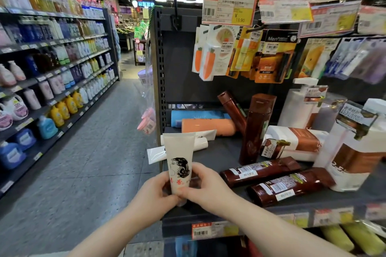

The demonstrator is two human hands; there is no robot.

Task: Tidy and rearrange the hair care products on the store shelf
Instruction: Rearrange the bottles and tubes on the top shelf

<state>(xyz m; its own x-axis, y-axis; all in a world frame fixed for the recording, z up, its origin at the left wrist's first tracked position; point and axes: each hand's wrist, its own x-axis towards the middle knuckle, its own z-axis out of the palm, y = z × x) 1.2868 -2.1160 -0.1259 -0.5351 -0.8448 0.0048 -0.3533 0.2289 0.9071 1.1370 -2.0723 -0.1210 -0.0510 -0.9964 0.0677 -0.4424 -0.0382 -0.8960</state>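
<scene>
Both hands hold a cream tube (179, 152) upright in front of the shelf's left end; a drawn head with dark hair is printed on it. My left hand (155, 193) grips its lower end from the left and my right hand (201, 183) pinches it from the right. On the dark shelf (221, 156) behind lie two white tubes (155, 153), an orange bottle (207, 126) and a blue bottle (196, 116). One brown bottle (255, 129) stands upright, another (231, 110) leans, and two brown bottles (288, 186) lie flat near the front edge.
White and brown pump bottles (355, 152) crowd the shelf's right side, one lying flat (296, 142). Carded products (242, 56) hang on hooks above, under price tags (229, 8). An aisle floor (87, 152) runs left, with stocked shelves (52, 73) beyond. Yellow-green bottles (353, 238) lie below.
</scene>
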